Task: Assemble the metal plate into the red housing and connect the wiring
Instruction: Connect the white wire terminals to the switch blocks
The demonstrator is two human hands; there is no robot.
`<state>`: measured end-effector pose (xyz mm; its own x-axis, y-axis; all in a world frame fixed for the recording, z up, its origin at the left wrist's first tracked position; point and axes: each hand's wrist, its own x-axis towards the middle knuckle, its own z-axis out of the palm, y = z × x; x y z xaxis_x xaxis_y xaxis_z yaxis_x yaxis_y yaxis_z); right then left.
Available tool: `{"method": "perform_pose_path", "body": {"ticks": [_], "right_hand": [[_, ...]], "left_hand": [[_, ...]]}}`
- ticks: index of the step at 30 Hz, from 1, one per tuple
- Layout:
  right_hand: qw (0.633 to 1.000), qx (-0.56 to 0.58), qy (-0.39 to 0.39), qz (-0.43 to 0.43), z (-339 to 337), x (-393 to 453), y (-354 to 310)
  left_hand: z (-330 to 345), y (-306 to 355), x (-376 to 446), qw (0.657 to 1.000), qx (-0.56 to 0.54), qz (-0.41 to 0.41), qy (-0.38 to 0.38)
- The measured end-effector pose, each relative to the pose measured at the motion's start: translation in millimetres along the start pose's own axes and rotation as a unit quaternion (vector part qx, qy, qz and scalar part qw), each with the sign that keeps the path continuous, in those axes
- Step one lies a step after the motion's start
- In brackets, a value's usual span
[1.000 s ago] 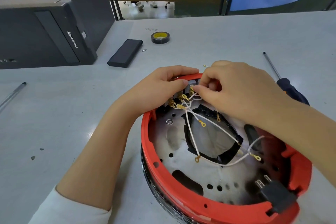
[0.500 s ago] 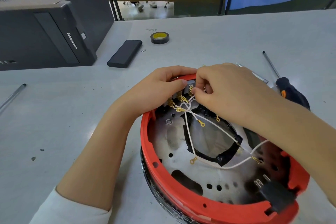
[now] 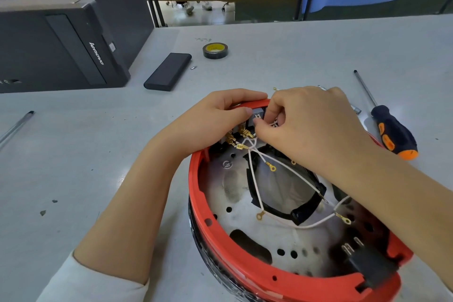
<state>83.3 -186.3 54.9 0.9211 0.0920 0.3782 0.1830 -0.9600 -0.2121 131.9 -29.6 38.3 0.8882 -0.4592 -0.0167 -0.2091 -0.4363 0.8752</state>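
The round red housing (image 3: 247,270) lies open side up on the table, with the perforated metal plate (image 3: 274,243) seated inside it. White wires (image 3: 255,179) with gold ring and spade terminals cross over the plate's dark central opening. My left hand (image 3: 210,120) grips the housing's far rim, its thumb against a grey switch block (image 3: 257,115). Just right of it, my right hand (image 3: 311,125) pinches a wire terminal at that block with curled fingers. A black plug socket (image 3: 367,267) sits in the near right rim.
A black and orange screwdriver (image 3: 392,132) lies right of the housing. A black tape roll (image 3: 215,50), a flat black box (image 3: 168,71) and a small screw (image 3: 193,67) lie beyond it. A black computer case (image 3: 61,39) stands far left; a thin rod (image 3: 17,127) lies at the left edge.
My right hand has shifted slightly left and closer to the grey block at the far rim. My left hand keeps its hold on the rim. The housing has stayed in place.
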Motion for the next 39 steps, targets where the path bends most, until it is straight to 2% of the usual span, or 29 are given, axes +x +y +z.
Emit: {"method": "perform_pose_path", "body": {"ticks": [14, 23, 27, 31, 36, 39], "right_hand": [[1.000, -0.019, 0.009, -0.007, 5.5, 2.2, -2.3], [0.999, 0.029, 0.004, -0.020, 4.7, 3.4, 1.7], [0.995, 0.092, -0.011, -0.022, 0.7, -0.8, 7.6], [0.996, 0.066, -0.044, -0.042, 0.1, -2.6, 8.8], [0.991, 0.103, -0.071, -0.038, -2.8, -1.4, 14.3], [0.995, 0.063, -0.064, -0.050, -2.5, 0.2, 14.9]], "left_hand": [[-0.2, 0.6, -0.2, 1.000, -0.002, -0.002, 0.006], [-1.1, -0.2, -0.6, 1.000, -0.010, -0.006, -0.001], [-1.3, 0.1, -0.6, 1.000, -0.007, -0.007, -0.002], [-1.0, 0.4, -0.6, 1.000, -0.003, -0.007, -0.003], [-1.0, -0.3, -0.1, 1.000, 0.001, -0.003, 0.001], [-1.2, -1.7, 0.1, 1.000, 0.003, -0.006, 0.001]]}}
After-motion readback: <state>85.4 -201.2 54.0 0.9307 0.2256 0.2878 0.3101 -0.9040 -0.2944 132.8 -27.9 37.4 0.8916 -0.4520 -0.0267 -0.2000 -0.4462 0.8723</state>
